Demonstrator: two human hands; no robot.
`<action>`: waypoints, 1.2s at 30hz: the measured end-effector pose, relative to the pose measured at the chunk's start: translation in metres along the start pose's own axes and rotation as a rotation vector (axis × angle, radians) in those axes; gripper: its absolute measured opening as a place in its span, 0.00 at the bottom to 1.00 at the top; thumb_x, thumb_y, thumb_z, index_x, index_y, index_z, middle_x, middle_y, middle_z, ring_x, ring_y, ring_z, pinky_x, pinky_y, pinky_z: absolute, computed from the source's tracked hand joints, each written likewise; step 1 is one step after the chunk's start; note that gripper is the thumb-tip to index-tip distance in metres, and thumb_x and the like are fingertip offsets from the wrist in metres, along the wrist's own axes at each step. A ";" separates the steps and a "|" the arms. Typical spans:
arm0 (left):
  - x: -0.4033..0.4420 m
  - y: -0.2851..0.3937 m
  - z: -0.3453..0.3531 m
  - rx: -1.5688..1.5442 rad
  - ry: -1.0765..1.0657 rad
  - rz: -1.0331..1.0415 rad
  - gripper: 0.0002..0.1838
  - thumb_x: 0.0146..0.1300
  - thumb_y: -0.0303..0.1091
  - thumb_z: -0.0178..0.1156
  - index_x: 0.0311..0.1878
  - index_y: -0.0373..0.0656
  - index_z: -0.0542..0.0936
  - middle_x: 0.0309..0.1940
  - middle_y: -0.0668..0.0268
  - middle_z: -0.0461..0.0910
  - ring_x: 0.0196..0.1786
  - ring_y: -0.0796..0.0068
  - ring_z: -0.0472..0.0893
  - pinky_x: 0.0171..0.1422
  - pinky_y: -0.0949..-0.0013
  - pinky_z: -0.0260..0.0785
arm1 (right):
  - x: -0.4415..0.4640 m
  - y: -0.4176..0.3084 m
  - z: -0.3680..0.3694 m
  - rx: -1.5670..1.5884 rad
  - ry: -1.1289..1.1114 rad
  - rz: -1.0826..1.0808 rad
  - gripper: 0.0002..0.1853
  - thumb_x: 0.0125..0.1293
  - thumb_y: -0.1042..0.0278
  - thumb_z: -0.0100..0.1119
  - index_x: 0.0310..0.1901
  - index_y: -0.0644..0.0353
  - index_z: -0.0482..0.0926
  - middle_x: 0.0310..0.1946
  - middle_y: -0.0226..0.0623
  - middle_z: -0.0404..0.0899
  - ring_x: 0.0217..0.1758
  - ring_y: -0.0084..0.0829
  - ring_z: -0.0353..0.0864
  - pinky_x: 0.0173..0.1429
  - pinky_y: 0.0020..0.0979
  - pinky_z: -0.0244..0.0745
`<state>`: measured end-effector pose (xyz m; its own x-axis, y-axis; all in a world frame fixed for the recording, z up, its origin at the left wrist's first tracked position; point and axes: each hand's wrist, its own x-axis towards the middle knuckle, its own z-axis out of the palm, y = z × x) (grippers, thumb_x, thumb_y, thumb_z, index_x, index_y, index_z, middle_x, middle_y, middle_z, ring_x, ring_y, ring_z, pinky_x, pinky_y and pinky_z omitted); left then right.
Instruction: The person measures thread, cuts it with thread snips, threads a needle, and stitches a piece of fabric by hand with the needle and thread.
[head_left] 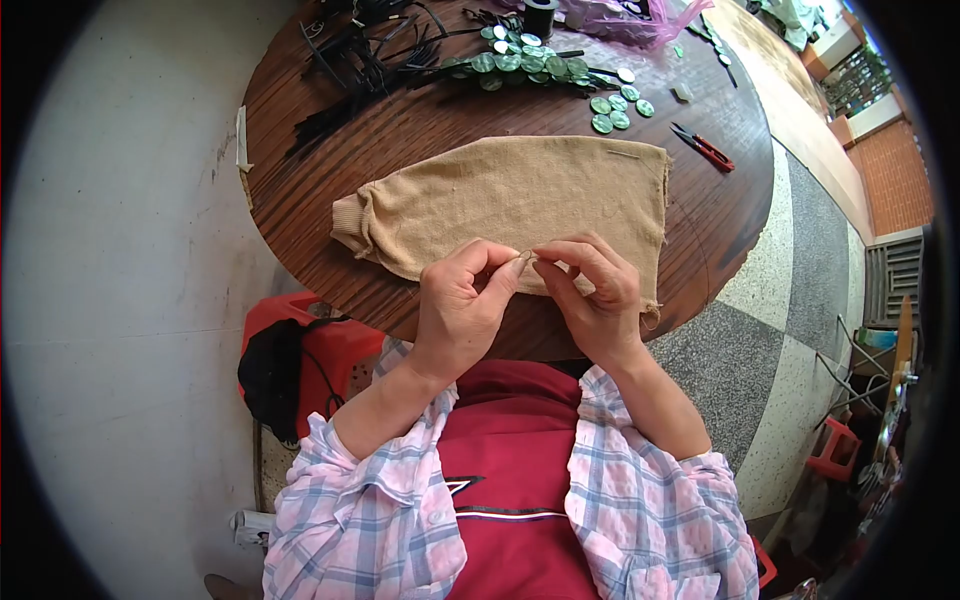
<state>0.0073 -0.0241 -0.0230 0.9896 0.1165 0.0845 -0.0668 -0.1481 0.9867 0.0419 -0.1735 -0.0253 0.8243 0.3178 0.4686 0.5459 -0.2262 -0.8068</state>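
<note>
My left hand (468, 292) is closed in a pinch, thumb against forefinger. Facing it, my right hand (592, 290) pinches too, with the fingertips of both hands almost touching. Between them shows a small loop of thin thread (527, 256); its finer details are too small to make out. Under and beyond my hands lies a tan knitted sleeve piece (520, 195), flat on the table, its ribbed cuff to the left and a frayed edge to the right. A thin metallic needle or pin (624, 155) sits in the cloth near its upper right corner.
On the round wooden table (300, 190) lie red-handled thread snips (704, 147), green discs (620, 119), black strips (365, 60), a black thread spool (540, 17) and a pink plastic bag (630, 22). A red stool (340, 350) holding a black item stands at lower left.
</note>
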 end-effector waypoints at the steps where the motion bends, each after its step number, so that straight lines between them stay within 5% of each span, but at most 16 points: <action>1: 0.000 0.000 -0.001 0.010 -0.012 0.007 0.03 0.58 0.25 0.56 0.30 0.36 0.77 0.21 0.73 0.73 0.24 0.90 0.68 0.27 0.83 0.60 | -0.001 0.001 0.000 -0.009 0.007 -0.006 0.11 0.49 0.82 0.61 0.36 0.62 0.76 0.29 0.36 0.75 0.30 0.27 0.77 0.28 0.23 0.71; 5: -0.001 -0.001 -0.002 0.037 -0.024 0.009 0.03 0.59 0.25 0.56 0.32 0.36 0.77 0.23 0.75 0.73 0.26 0.91 0.69 0.29 0.84 0.61 | -0.001 0.000 0.001 -0.026 -0.015 -0.006 0.11 0.49 0.81 0.62 0.36 0.62 0.75 0.30 0.36 0.75 0.29 0.27 0.77 0.27 0.23 0.71; 11: 0.000 0.003 0.000 0.209 0.042 0.231 0.01 0.54 0.22 0.57 0.29 0.37 0.75 0.20 0.63 0.71 0.20 0.76 0.71 0.23 0.74 0.61 | -0.001 -0.003 -0.002 0.036 -0.077 0.193 0.12 0.52 0.75 0.62 0.38 0.63 0.74 0.32 0.35 0.75 0.23 0.20 0.71 0.23 0.19 0.64; 20: -0.002 0.009 0.003 0.386 0.056 0.405 0.03 0.52 0.20 0.57 0.31 0.37 0.74 0.22 0.61 0.71 0.21 0.66 0.73 0.24 0.68 0.64 | -0.002 0.002 0.002 0.048 -0.004 0.091 0.05 0.54 0.76 0.60 0.33 0.63 0.76 0.24 0.33 0.74 0.22 0.20 0.70 0.24 0.20 0.64; 36: -0.002 0.003 0.002 0.172 0.029 0.172 0.02 0.55 0.23 0.57 0.29 0.36 0.75 0.21 0.66 0.72 0.22 0.80 0.71 0.26 0.77 0.62 | -0.007 0.002 0.006 0.029 -0.007 0.144 0.04 0.54 0.78 0.58 0.32 0.63 0.73 0.23 0.35 0.73 0.21 0.24 0.72 0.24 0.23 0.65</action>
<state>0.0058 -0.0263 -0.0208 0.9614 0.1026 0.2551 -0.2086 -0.3324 0.9198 0.0362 -0.1710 -0.0324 0.8926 0.2907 0.3447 0.4174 -0.2433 -0.8755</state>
